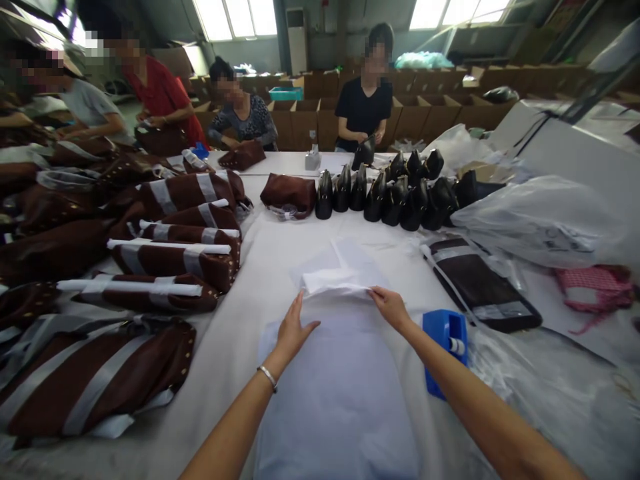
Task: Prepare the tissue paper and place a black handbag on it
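Note:
A stack of white tissue paper (pixel 340 393) lies on the white table in front of me. Its far end is folded over into a crumpled flap (pixel 335 277). My left hand (pixel 293 327) rests on the sheet's left side, fingers stretched toward the flap's left corner. My right hand (pixel 390 307) pinches the flap's right edge with closed fingers. A silver bracelet (pixel 267 377) sits on my left wrist.
Brown bags wrapped in paper strips (pixel 170 257) pile up at left. A row of black bags (pixel 395 193) stands across the middle. A blue tape dispenser (pixel 445 347) and a flat dark bag in plastic (pixel 480 283) lie at right. Several people work at the far side.

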Demonstrator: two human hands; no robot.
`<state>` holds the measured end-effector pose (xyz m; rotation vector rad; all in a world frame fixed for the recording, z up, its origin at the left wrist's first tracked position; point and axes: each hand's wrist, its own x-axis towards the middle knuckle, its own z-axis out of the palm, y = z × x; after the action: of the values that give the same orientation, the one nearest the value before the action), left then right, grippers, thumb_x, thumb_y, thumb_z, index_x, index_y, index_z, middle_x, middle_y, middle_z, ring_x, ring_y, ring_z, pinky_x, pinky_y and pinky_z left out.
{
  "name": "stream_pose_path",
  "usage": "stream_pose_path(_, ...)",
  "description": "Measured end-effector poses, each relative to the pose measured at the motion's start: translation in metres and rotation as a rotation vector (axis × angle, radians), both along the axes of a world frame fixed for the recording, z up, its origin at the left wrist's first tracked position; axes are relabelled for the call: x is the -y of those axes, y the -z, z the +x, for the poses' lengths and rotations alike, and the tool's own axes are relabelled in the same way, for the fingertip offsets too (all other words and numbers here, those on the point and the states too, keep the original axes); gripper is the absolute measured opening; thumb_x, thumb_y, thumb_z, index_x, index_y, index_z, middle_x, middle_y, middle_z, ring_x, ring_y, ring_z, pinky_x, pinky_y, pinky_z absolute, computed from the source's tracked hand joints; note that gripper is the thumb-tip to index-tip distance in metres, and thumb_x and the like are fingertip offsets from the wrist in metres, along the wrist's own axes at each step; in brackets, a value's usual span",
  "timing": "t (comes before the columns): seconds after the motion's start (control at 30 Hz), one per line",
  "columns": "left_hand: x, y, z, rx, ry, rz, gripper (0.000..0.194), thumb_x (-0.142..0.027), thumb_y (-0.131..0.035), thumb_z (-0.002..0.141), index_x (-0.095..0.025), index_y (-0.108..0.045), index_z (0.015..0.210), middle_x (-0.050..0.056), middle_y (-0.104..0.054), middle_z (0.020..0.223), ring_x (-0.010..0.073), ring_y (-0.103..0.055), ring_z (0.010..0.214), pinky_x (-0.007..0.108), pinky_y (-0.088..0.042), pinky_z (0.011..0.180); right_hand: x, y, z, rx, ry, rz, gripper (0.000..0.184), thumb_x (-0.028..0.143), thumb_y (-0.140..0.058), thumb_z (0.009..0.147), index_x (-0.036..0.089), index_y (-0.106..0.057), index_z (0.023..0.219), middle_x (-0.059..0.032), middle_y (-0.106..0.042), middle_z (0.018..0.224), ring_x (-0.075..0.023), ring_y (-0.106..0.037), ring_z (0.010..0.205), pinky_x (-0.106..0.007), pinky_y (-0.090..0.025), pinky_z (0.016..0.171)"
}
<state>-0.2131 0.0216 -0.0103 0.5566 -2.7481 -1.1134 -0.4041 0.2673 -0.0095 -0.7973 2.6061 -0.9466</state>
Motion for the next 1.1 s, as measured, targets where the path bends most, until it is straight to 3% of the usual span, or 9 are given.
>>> stream_pose_path(0.13,-0.004,-0.006,-0.041,-0.081,-0.082,0.092,0.095,-0.035,-0.075,0.075,-0.023,-0.018,0.150,0.012,-0.035,0.152,0.0268,-0.029,0.142,0.042,-0.030,0.116,-0.016,-0.006,-0.022,0.094,0.097,-0.145,0.052,0.056,-0.038,0.092,0.016,-0.068,0.106,-0.0049,-0.072,0.098,-0.0263,-0.064,0.094,-0.034,-0.050,0.085)
stream_pose_path(0.27,-0.012,-0.020,-0.088,-0.090,-0.090,0.413,0.089,-0.035,-0.065,0.085,-0.027,-0.005,0.151,0.014,-0.040,0.149,0.0229,-0.039,0.137,0.039,-0.042,0.105,-0.029,-0.009,-0.029,0.212,0.134,-0.271,0.055,0.061,-0.036,0.092,0.017,-0.064,0.110,-0.0042,-0.072,0.097,-0.0248,-0.066,0.093,-0.034,-0.054,0.081)
stream_pose_path(0.43,-0.022,-0.056,-0.145,-0.275,0.030,0.691,0.098,-0.034,-0.067,0.084,-0.030,0.005,0.151,0.015,-0.039,0.148,0.0226,-0.042,0.135,0.042,-0.037,0.108,-0.029,-0.017,-0.035,0.653,0.268,-0.782,0.041,0.055,-0.062,0.083,0.021,-0.066,0.104,-0.0044,-0.073,0.097,-0.0232,-0.068,0.091,-0.034,-0.056,0.081)
stream_pose_path(0.6,-0.040,-0.095,-0.195,-0.245,0.147,0.741,0.115,-0.045,-0.077,0.073,-0.024,0.003,0.152,0.020,-0.038,0.149,0.0278,-0.041,0.135,0.044,-0.034,0.109,-0.008,-0.027,-0.045,0.813,0.378,-1.238,0.035,0.042,-0.074,0.078,0.022,-0.066,0.106,-0.0008,-0.073,0.107,-0.0172,-0.066,0.100,-0.027,-0.054,0.090)
stream_pose_path(0.73,-0.062,-0.102,-0.215,-0.073,0.260,0.480,0.094,-0.049,-0.074,0.074,-0.014,-0.027,0.149,0.018,-0.047,0.143,0.0272,-0.047,0.130,0.035,-0.039,0.106,0.012,-0.014,-0.039,0.851,0.554,-1.381,0.038,0.044,-0.069,0.081,0.025,-0.063,0.114,0.0005,-0.068,0.119,-0.0171,-0.059,0.117,-0.031,-0.051,0.099)
stream_pose_path(0.83,-0.078,-0.093,-0.217,0.010,0.311,0.048,0.069,-0.040,-0.072,0.078,-0.017,-0.046,0.138,0.011,-0.057,0.135,0.0246,-0.055,0.121,0.031,-0.044,0.101,0.017,0.011,-0.019,0.900,0.840,-1.206,0.036,0.045,-0.064,0.084,0.024,-0.060,0.113,-0.0036,-0.065,0.125,-0.0184,-0.055,0.123,-0.035,-0.047,0.103)
stream_pose_path(0.9,-0.089,-0.085,-0.212,0.065,0.328,-0.124,0.052,-0.030,-0.066,0.083,-0.019,-0.051,0.132,0.011,-0.061,0.128,0.0256,-0.057,0.117,0.035,-0.044,0.100,0.013,0.026,0.001,0.953,0.952,-1.087,0.041,0.047,-0.062,0.084,0.022,-0.057,0.116,-0.0098,-0.061,0.129,-0.0229,-0.051,0.127,-0.045,-0.044,0.105)
stream_pose_path(0.97,-0.101,-0.078,-0.202,0.084,0.359,-0.178,0.039,-0.019,-0.058,0.087,-0.020,-0.054,0.126,0.012,-0.064,0.122,0.0264,-0.058,0.115,0.040,-0.043,0.100,0.006,0.034,0.024,0.983,1.006,-1.022,0.051,0.052,-0.060,0.084,0.022,-0.052,0.124,-0.0139,-0.053,0.137,-0.0261,-0.045,0.132,-0.052,-0.039,0.106)
stream_pose_path(1.1,-0.134,-0.063,-0.172,0.111,0.508,-0.228,0.025,-0.013,-0.050,0.089,-0.020,-0.060,0.111,0.011,-0.067,0.107,0.0246,-0.059,0.108,0.040,-0.045,0.096,-0.011,0.027,0.056,0.994,0.911,-1.089,0.064,0.070,-0.052,0.082,0.025,-0.049,0.128,-0.0120,-0.049,0.141,-0.0244,-0.049,0.129,-0.044,-0.045,0.103)
